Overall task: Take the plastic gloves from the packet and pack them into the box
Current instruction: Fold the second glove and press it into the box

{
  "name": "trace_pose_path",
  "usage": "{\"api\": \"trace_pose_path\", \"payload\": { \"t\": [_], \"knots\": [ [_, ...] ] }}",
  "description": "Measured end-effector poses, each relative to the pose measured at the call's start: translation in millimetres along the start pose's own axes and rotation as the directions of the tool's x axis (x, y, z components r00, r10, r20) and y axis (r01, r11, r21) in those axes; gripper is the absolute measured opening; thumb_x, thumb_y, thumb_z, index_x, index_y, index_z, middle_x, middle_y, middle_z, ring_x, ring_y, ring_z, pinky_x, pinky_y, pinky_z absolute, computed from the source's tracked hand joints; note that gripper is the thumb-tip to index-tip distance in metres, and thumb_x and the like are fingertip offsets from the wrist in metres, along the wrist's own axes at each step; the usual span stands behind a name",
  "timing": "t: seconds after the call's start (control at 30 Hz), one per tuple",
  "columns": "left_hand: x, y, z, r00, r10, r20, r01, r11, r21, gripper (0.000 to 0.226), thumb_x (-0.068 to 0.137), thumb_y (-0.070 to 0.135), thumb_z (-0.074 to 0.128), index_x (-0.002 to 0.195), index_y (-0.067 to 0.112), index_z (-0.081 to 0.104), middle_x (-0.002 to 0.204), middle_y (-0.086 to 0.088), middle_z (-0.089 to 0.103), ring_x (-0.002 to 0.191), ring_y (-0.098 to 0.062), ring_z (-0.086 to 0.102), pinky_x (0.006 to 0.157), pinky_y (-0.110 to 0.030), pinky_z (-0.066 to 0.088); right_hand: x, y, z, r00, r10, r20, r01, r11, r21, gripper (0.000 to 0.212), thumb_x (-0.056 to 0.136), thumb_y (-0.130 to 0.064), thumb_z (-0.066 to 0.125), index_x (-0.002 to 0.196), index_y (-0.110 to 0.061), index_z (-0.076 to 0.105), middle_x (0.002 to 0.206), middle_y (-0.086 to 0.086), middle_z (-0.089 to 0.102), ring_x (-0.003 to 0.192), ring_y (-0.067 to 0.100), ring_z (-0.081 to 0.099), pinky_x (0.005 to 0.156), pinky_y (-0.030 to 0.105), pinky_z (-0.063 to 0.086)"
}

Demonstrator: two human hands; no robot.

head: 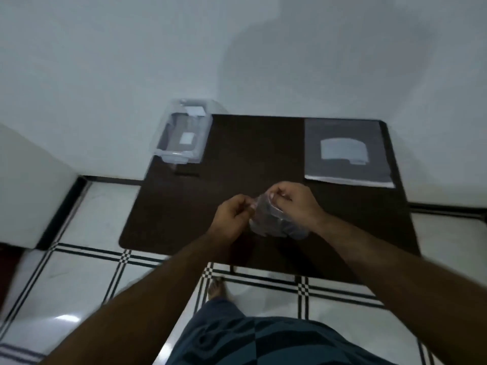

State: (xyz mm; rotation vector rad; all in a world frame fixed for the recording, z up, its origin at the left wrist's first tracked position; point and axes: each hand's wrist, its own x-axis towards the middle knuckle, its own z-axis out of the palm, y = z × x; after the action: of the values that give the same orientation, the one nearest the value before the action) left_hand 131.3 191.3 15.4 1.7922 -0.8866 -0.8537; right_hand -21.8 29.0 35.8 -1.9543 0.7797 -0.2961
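Note:
A crumpled clear plastic glove point(274, 222) hangs between both hands above the middle of the dark table point(237, 159). My left hand point(233, 214) pinches its left edge. My right hand point(292, 201) grips its top from the right. The clear plastic box point(181, 133) stands open at the table's far left corner, its lid tilted back against the wall. The flat grey packet point(345, 151) with a pale label lies at the far right of the table.
The table stands against a white wall point(237, 61). White floor tiles with black checked lines point(105, 259) surround it. A bare foot point(217, 288) shows under the table's near edge, above patterned shorts.

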Motion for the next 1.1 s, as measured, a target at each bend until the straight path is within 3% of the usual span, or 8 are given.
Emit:
{"api": "trace_pose_path", "payload": {
  "t": [0.2, 0.33, 0.47, 0.57, 0.67, 0.83, 1.0, 1.1],
  "knots": [
    [66, 26, -141, 0.996, -0.018, -0.083, 0.021, 0.999, 0.032, 0.023, 0.098, -0.008, 0.065, 0.096, 0.013, 0.074, 0.082, 0.003, 0.074, 0.074, -0.003, 0.071, 0.071, -0.021, 0.056, 121, -107, 40, 0.994, 0.018, 0.108, -0.013, 0.999, -0.047, 0.007, 0.094, -0.02, 0.074, 0.095, -0.024, 0.08, 0.093, -0.007, 0.077, 0.087, 0.009, 0.073, 0.078, 0.031, 0.062],
    [124, 35, -234, 0.994, -0.024, -0.107, 0.032, 0.997, 0.068, 0.015, 0.101, -0.006, 0.062, 0.1, 0.006, 0.072, 0.08, -0.008, 0.074, 0.063, -0.004, 0.069, 0.063, -0.02, 0.055, 204, -162, 73, 0.994, 0.046, 0.101, -0.043, 0.998, -0.035, 0.006, 0.09, -0.009, 0.077, 0.089, -0.014, 0.079, 0.084, 0.003, 0.079, 0.075, 0.016, 0.076, 0.071, 0.036, 0.066],
    [190, 44, -308, 0.993, 0.003, -0.12, 0.011, 0.993, 0.113, 0.011, 0.101, -0.002, 0.064, 0.107, -0.001, 0.072, 0.083, -0.015, 0.075, 0.063, -0.006, 0.069, 0.058, -0.014, 0.05, 285, -204, 92, 0.993, 0.106, 0.05, -0.104, 0.994, -0.045, 0.008, 0.088, -0.004, 0.079, 0.093, -0.011, 0.079, 0.086, 0.004, 0.08, 0.074, 0.016, 0.078, 0.056, 0.02, 0.058],
    [243, 42, -350, 0.997, 0.037, -0.065, -0.027, 0.987, 0.158, 0.011, 0.1, 0.001, 0.064, 0.103, 0.005, 0.074, 0.084, -0.012, 0.077, 0.063, -0.007, 0.069, 0.06, -0.014, 0.051, 336, -220, 100, 0.989, 0.151, -0.01, -0.151, 0.988, -0.042, 0.01, 0.088, -0.003, 0.079, 0.096, -0.009, 0.078, 0.084, 0.004, 0.08, 0.071, 0.015, 0.078, 0.055, 0.021, 0.057],
    [291, 40, -379, 0.996, 0.085, -0.007, -0.082, 0.981, 0.176, 0.014, 0.1, 0.003, 0.065, 0.095, 0.012, 0.075, 0.082, -0.011, 0.078, 0.07, -0.015, 0.071, 0.072, -0.027, 0.058, 372, -230, 103, 0.986, 0.157, -0.051, -0.16, 0.986, -0.043, 0.009, 0.089, 0.0, 0.077, 0.094, -0.008, 0.077, 0.083, 0.002, 0.08, 0.062, 0.008, 0.074, 0.051, 0.018, 0.053],
    [346, 48, -400, 0.983, 0.182, -0.004, -0.179, 0.973, 0.149, 0.02, 0.097, 0.005, 0.066, 0.09, 0.021, 0.075, 0.082, -0.006, 0.079, 0.076, -0.018, 0.074, 0.083, -0.038, 0.063, 411, -238, 93, 0.983, 0.099, -0.158, -0.11, 0.992, -0.064, 0.013, 0.087, -0.002, 0.077, 0.085, -0.014, 0.08, 0.083, -0.001, 0.08, 0.071, 0.01, 0.075, 0.063, 0.02, 0.053],
    [367, 54, -406, 0.95, 0.307, -0.056, -0.299, 0.948, 0.111, 0.013, 0.096, 0.019, 0.072, 0.094, 0.03, 0.078, 0.098, 0.004, 0.081, 0.094, -0.018, 0.077, 0.096, -0.042, 0.063, 416, -239, 87, 0.966, -0.027, -0.258, 0.026, 1.0, -0.005, 0.01, 0.09, -0.019, 0.084, 0.1, -0.015, 0.082, 0.094, -0.002, 0.08, 0.087, 0.012, 0.075, 0.083, 0.022, 0.06],
    [359, 53, -407, 0.904, 0.421, -0.079, -0.408, 0.902, 0.137, 0.01, 0.101, 0.019, 0.071, 0.1, 0.024, 0.08, 0.101, 0.006, 0.079, 0.096, -0.012, 0.074, 0.089, -0.03, 0.06, 403, -237, 90, 0.951, -0.11, -0.289, 0.107, 0.994, -0.025, 0.012, 0.092, -0.023, 0.083, 0.102, -0.017, 0.082, 0.097, -0.004, 0.081, 0.094, 0.013, 0.076, 0.088, 0.023, 0.06]
  ]
}}
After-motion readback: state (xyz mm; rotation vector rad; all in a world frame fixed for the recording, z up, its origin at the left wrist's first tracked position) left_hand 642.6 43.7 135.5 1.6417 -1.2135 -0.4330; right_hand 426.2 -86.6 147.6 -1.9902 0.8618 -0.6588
